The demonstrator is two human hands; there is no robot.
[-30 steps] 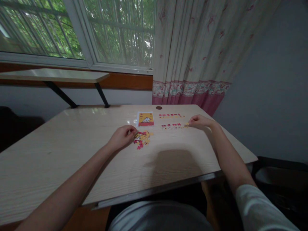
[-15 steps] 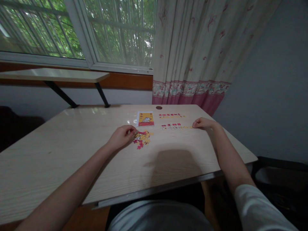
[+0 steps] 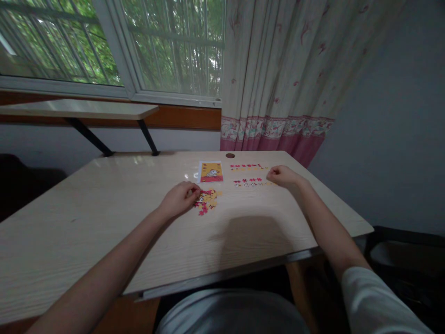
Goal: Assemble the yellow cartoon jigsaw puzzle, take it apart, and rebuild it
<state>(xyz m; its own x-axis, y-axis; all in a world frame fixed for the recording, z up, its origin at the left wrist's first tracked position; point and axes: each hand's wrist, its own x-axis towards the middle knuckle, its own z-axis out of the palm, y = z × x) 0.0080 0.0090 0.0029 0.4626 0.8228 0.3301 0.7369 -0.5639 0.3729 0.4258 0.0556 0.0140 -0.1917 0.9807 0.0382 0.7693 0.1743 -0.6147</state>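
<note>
At the left edge of a loose pile of jigsaw pieces (image 3: 207, 198), red, yellow and white, is my left hand (image 3: 179, 198). Its thumb and fingertips are closed together, and whatever lies between them is hidden. My right hand (image 3: 285, 176) hovers by the right end of the sorted pieces, its fingers curled into a pinch; I cannot make out anything in them. Those pieces lie in rows: an upper pair with red pieces (image 3: 245, 165) over yellow ones, and a lower pair with red pieces (image 3: 248, 180) over white and yellow ones (image 3: 253, 184).
Behind the pile lies a picture card (image 3: 211, 172) in yellow and red with a white animal. A round cable hole (image 3: 230, 156) is near the desk's back edge. A raised shelf (image 3: 76, 109) stands at the back left, and a dark chair (image 3: 406, 250) is at the right.
My right hand has moved left and slightly away from me, from the lower row's end toward the upper rows. My left hand has shifted slightly right at the pile.
</note>
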